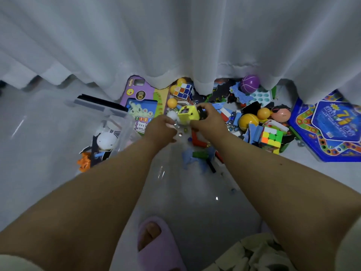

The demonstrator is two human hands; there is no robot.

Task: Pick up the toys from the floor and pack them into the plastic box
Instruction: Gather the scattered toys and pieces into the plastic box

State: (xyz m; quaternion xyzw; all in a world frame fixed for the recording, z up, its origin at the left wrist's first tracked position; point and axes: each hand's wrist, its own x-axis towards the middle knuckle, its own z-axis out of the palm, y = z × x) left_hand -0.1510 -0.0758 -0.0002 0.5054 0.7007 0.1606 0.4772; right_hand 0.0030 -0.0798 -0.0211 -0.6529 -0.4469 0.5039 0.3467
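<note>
Right hand grips yellow toy block, fingers curled round its dark end; block lies at 9 o'clock of that hand, long axis about 9-3

Left hand just beside block at its 7 o'clock, fingers curled down over floor bits; whether it holds anything, cannot tell

Plastic box at 9 o'clock from block, beyond left hand; left hand nearer box, so judged move: carry block leftward over rim

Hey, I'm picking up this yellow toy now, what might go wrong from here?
Small marbles lie loose on the glossy floor under your hands; they may roll or get stepped on. The right hand holds the yellow toy only at one end, so it could slip before reaching the plastic box.
</note>
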